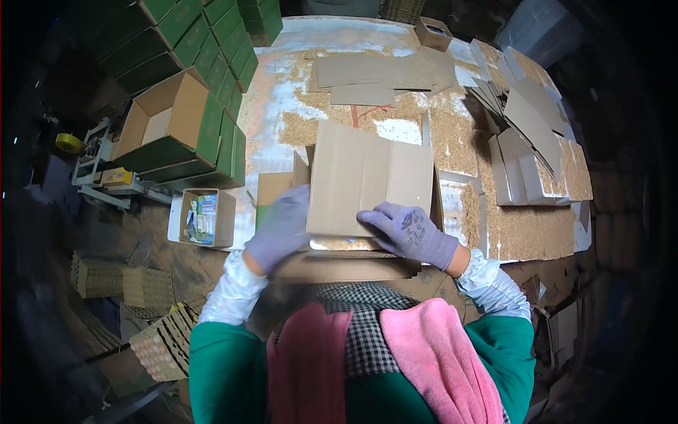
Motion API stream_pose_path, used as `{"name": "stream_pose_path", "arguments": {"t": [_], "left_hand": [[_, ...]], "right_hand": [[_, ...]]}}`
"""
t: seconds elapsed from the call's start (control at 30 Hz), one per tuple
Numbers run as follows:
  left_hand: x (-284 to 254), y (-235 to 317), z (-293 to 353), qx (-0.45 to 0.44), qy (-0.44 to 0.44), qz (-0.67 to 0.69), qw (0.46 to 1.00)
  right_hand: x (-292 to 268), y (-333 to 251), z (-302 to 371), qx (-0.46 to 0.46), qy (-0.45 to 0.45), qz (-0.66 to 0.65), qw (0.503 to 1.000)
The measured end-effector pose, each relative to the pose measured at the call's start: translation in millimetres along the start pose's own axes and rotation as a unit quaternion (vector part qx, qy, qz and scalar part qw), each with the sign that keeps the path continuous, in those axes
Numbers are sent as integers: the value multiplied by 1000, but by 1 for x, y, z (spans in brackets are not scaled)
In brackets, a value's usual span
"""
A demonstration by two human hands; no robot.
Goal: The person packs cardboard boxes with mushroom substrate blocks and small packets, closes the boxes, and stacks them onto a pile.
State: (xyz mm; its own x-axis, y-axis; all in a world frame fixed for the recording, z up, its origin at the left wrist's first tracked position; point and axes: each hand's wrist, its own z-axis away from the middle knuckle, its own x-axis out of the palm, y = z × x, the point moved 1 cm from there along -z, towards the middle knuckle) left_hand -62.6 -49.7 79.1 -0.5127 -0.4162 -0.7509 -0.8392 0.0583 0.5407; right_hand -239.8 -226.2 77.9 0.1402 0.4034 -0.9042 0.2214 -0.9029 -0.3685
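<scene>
A creased brown cardboard sheet (353, 177) is tilted over an open cardboard box (339, 270) in front of me. At the sheet's lower right, my right hand (417, 232), in a lavender glove, grips it with the thumb across the top face; the other fingers are partly hidden. My left hand (281, 225), gloved alike, is closed at the sheet's left edge, its fingertips hidden behind the cardboard. Below the sheet's lower edge, a strip of the box's inside shows pale and brown. Upright flaps (274, 189) stand by my left hand.
Flat cardboard sheets (374, 72) lie on the white, sawdust-strewn table (282, 85). More sheets (530, 120) lean on white foam blocks (522, 169) at right. Green boxes (212, 56) are stacked at left, near a small box of packets (205, 215). Egg trays (159, 346) sit lower left.
</scene>
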Motion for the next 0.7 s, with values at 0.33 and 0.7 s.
{"name": "stream_pose_path", "arguments": {"t": [0.33,0.7], "left_hand": [[45,7,-38,-91,-473,-409,775],[20,-79,50,-306,-69,183,932]], "right_hand": [[-8,11,20,114,-65,-60,990],[-13,43,32,248,-47,-180,951]]}}
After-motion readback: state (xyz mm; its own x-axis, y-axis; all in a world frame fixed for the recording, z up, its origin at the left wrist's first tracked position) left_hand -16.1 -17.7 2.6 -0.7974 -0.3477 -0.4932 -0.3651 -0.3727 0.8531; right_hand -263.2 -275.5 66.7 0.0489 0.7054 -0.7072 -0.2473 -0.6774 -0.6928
